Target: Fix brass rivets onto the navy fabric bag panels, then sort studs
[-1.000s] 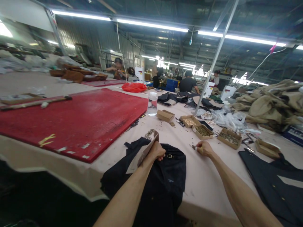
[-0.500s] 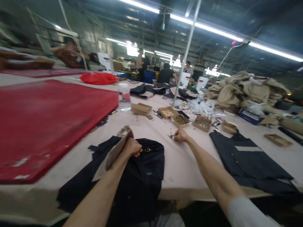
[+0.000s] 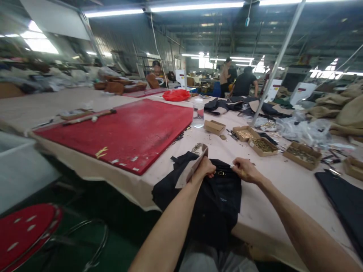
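Note:
A dark garment [image 3: 215,196] lies over the near edge of the pale table [image 3: 263,204], with a brass buckle [image 3: 220,173] on its top edge. My left hand [image 3: 206,168] is closed on the garment and on a grey card template [image 3: 193,170] that slants up to the left. My right hand [image 3: 244,169] is curled at the garment's top edge just right of the buckle, pinching something too small to make out.
A red cutting mat [image 3: 127,130] covers the table to the left. Several cardboard boxes of metal fittings [image 3: 262,145] and a clear bottle [image 3: 198,113] stand behind. Another dark garment [image 3: 344,200] lies at right, beige fabric heaps [image 3: 340,109] beyond. A red stool [image 3: 25,230] sits lower left. People work far back.
My right hand has come back from the loose fittings on the table to the garment's top edge beside the buckle. The view has swung left; my left hand keeps its grip.

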A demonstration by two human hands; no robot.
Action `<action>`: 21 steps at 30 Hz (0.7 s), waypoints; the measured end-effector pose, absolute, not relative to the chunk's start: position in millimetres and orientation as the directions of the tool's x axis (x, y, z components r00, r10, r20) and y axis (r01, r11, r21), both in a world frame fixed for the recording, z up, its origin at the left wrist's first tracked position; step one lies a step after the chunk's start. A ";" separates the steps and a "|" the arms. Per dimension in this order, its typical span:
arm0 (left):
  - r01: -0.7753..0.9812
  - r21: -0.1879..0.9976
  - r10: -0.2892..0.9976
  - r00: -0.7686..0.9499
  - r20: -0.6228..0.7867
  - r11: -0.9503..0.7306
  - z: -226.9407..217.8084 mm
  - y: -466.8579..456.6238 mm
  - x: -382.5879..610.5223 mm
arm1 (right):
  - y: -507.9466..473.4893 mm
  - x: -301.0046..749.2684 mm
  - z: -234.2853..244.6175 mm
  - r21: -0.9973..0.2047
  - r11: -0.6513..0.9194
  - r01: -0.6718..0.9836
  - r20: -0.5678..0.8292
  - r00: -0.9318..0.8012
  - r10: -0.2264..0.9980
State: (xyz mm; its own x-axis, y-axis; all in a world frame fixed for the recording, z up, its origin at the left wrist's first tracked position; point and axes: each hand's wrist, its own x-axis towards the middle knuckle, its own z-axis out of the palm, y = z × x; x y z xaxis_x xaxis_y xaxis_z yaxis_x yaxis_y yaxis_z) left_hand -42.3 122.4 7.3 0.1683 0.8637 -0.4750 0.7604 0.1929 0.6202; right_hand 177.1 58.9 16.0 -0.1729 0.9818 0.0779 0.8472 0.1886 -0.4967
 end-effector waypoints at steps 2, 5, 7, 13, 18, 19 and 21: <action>0.749 0.635 0.862 0.182 -0.474 0.191 3.5 122.4 -43.6 | 54.8 149.0 15.2 -0.511 0.280 0.813 0.082 -0.278 0.957; 0.746 0.643 0.862 0.203 -0.466 0.172 2.0 121.4 -44.2 | 55.8 123.2 10.5 -0.437 0.383 0.814 0.106 -0.376 0.921; 0.749 0.644 0.862 0.214 -0.460 0.158 1.6 121.2 -45.3 | 59.7 116.0 6.0 -0.388 0.425 0.818 0.098 -0.422 0.901; 0.748 0.648 0.866 0.221 -0.448 0.144 0.3 117.9 -48.2 | 70.2 111.8 -6.3 -0.337 0.466 0.818 0.061 -0.475 0.878; 0.735 0.658 0.874 0.203 -0.441 0.162 5.0 111.6 -47.1 | 78.8 112.9 -13.8 -0.392 0.423 0.817 0.042 -0.443 0.895; 0.733 0.659 0.875 0.197 -0.442 0.168 6.2 110.5 -47.5 | 80.8 112.7 -14.3 -0.414 0.406 0.815 0.029 -0.434 0.901; 0.725 0.667 0.878 0.194 -0.438 0.173 8.6 108.2 -49.4 | 84.5 111.2 -13.4 -0.466 0.365 0.806 -0.003 -0.414 0.910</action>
